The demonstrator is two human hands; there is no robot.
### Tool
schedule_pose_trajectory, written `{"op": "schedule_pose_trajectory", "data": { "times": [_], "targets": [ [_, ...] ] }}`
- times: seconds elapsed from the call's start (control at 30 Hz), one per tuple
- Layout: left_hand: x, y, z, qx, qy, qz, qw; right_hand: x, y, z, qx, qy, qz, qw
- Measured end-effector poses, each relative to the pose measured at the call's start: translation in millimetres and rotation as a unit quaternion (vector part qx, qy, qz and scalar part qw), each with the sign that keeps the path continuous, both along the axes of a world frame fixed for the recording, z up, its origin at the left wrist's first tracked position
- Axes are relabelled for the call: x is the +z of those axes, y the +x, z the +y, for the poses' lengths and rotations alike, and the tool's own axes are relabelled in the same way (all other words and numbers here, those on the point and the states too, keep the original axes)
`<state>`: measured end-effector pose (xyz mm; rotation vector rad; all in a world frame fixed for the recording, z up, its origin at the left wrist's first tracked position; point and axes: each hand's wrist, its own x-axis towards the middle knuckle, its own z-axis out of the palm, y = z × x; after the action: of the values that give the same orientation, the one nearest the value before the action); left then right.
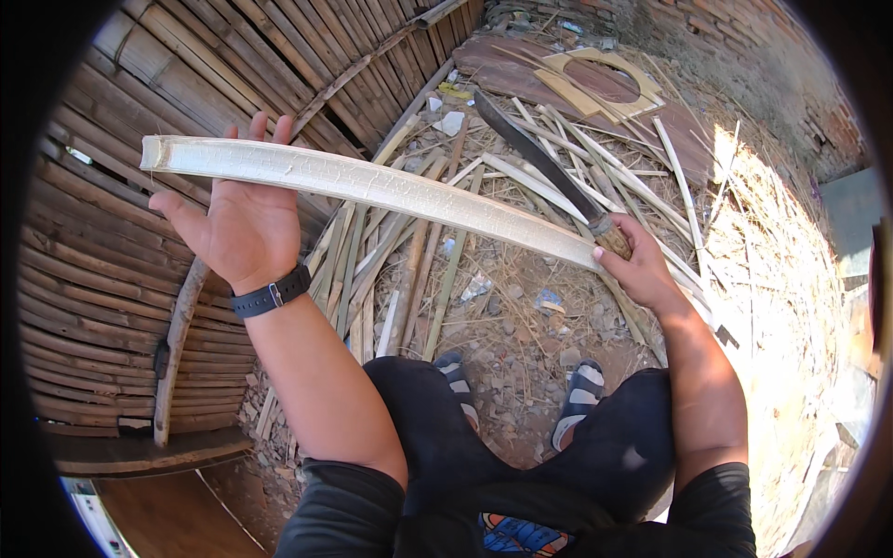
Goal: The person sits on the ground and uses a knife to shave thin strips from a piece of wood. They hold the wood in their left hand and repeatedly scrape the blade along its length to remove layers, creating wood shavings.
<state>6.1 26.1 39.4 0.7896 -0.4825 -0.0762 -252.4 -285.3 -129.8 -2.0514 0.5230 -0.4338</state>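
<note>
A long, pale split bamboo strip (372, 191) spans the space between my hands, its whitish inner face turned up and a node at its left end. My left hand (251, 223) is open, palm up, with thumb and fingers spread. The strip lies across those fingers, hiding part of them. In my right hand (633, 256), the fingers wrap the wooden handle of a machete (544, 163). Its dark blade points up and away to the left. The thumb of that hand presses on the strip's right end.
Split bamboo strips (446, 246) lie scattered on the dirt floor past my feet. A bamboo slat wall (112, 307) stands at the left, a brick wall (735, 56) at the back right. Farther off, a board with a round cutout (595, 70) lies on a brown sheet (493, 60).
</note>
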Motion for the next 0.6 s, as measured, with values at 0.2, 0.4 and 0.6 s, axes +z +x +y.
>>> {"op": "schedule_pose_trajectory", "data": {
  "times": [0.2,0.4,0.6],
  "targets": [
    [-10,10,15,-0.263,-0.175,-0.081,0.945,-6,12,19,0.062,0.052,-0.017,0.997],
    [8,-12,24,-0.220,-0.091,-0.144,0.961,-8,6,9,-0.019,0.019,-0.020,0.999],
    [-2,-16,9,-0.201,-0.032,-0.138,0.969,57,24,58,-0.079,0.146,-0.055,0.985]
  ]
}}
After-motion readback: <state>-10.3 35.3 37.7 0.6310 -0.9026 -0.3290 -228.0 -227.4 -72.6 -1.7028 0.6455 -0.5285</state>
